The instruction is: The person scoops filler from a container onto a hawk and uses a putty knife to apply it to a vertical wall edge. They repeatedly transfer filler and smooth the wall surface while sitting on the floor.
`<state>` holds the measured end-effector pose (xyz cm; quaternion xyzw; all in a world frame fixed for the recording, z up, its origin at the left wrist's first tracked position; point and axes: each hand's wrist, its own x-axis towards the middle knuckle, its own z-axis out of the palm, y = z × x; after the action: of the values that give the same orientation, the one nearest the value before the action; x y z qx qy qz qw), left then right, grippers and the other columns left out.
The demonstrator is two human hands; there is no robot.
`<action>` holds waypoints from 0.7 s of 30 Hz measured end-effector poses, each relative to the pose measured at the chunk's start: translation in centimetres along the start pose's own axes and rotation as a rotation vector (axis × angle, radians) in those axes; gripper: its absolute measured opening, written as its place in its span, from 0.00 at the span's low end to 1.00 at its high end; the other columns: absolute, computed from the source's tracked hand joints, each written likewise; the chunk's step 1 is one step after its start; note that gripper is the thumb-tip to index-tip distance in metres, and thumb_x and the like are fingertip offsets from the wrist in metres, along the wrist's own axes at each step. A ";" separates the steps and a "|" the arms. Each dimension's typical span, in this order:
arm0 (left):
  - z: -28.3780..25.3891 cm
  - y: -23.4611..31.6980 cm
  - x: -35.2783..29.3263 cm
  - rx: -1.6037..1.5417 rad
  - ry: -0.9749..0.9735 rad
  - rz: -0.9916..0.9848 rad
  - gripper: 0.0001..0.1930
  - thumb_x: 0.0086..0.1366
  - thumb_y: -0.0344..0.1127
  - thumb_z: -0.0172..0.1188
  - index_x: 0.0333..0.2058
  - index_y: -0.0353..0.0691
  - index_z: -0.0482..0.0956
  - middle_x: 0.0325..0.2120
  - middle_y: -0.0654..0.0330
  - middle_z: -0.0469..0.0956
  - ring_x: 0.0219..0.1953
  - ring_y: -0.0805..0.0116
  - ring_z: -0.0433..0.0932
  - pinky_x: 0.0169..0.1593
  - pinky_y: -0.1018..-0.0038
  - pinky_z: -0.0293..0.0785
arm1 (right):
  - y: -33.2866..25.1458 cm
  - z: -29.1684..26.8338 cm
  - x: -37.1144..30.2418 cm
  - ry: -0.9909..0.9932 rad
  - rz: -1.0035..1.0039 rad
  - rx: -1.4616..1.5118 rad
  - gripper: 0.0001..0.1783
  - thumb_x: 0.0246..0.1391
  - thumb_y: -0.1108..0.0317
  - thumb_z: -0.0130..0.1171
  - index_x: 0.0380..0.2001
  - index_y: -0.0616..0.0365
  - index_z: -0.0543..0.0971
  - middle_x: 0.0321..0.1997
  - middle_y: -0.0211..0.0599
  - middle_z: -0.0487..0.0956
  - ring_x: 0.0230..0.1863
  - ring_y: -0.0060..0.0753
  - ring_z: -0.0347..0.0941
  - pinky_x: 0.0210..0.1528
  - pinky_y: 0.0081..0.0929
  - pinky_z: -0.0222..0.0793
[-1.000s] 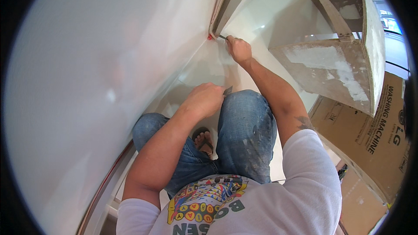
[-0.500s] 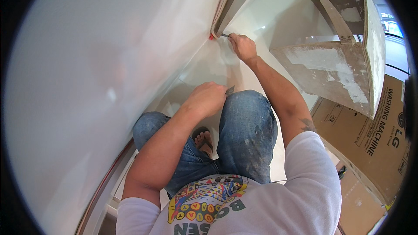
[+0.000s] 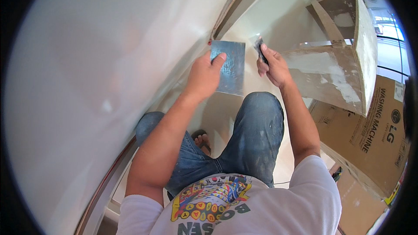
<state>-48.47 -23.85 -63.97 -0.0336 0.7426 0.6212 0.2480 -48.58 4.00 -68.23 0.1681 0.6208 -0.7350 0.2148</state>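
In the upper middle, most fingers of the left hand (image 3: 204,75) are hidden behind the metal plate (image 3: 233,72). The dark tool (image 3: 261,50) in the right hand (image 3: 275,66) is blurred, and the fingers cover part of it. A red spot (image 3: 210,42) beside the plate is too small to tell. The lower edge cuts off the white shirt (image 3: 287,202).

Bright light puts pale glare on the left-hand wall (image 3: 100,91), and fisheye vignetting blackens the corners.
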 end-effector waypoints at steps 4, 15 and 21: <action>0.5 0.6 0.3 -0.804 -0.186 -0.121 0.20 0.83 0.45 0.54 0.62 0.37 0.75 0.54 0.58 0.82 0.52 0.68 0.83 0.56 0.66 0.82 | -3.9 4.3 -5.1 -0.050 0.038 -0.101 0.30 0.72 0.37 0.58 0.28 0.52 0.79 0.16 0.26 0.68 0.19 0.24 0.65 0.25 0.28 0.66; 1.7 0.4 -0.3 -0.823 -0.242 -0.133 0.19 0.83 0.47 0.53 0.58 0.39 0.77 0.47 0.60 0.84 0.44 0.69 0.85 0.44 0.66 0.84 | 1.1 2.2 -5.0 0.124 0.272 -0.165 0.26 0.75 0.41 0.55 0.28 0.48 0.73 0.15 0.20 0.61 0.18 0.21 0.58 0.22 0.26 0.59; 3.4 -1.4 0.2 -0.800 -0.234 -0.468 0.20 0.83 0.53 0.51 0.51 0.41 0.79 0.36 0.60 0.83 0.26 0.71 0.78 0.23 0.74 0.66 | 3.0 3.0 -6.3 -0.126 0.042 0.828 0.31 0.77 0.34 0.42 0.24 0.43 0.64 0.15 0.16 0.57 0.19 0.20 0.56 0.21 0.24 0.54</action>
<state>-47.03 -20.95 -65.65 -0.2226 0.3848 0.7854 0.4308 -41.56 1.35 -66.95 0.2076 0.2550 -0.9268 0.1817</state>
